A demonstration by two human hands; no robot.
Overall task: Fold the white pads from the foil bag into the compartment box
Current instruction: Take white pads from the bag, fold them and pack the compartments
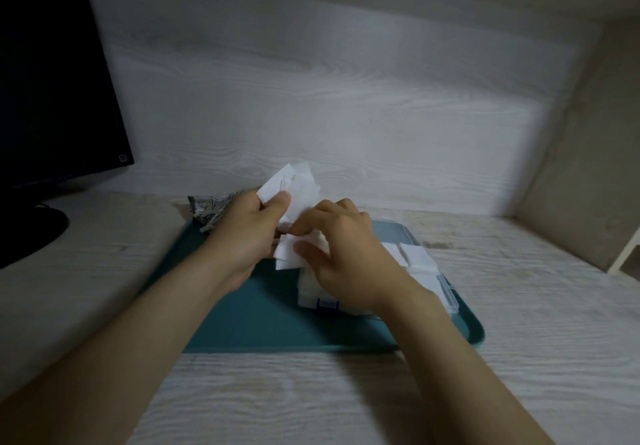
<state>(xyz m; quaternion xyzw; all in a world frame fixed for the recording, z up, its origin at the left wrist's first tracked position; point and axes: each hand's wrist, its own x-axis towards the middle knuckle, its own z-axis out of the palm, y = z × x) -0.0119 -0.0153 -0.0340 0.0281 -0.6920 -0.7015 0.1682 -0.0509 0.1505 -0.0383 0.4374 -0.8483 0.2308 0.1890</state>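
Broadly, a pale wood-grain table [311,392] fills the scene, backed by a panel [346,81] of the same grain. A dark monitor [52,81] stands at the far left on its stand.

A teal tray [242,320] lies in the middle of the table. On its right half sits the clear compartment box [446,294], largely hidden behind the right forearm. Folded pads [419,254] already lie in its far right part, though which compartment cannot be told.

Both bare hands meet above the tray's far half. The left hand [246,233] grips a bunch of white pads [298,185] between thumb and curled fingers, holding them raised and fanned above the tray's far edge. The right hand [343,254], just beside it, pinches a lower pad [285,257] with thumb against fingers. This pad hangs just over the left end of the box, touching the bunch above it.

The crumpled foil bag [211,210] lies at the tray's far left corner, behind the left hand.

A small blue latch [327,305] shows on the near wall of the box.
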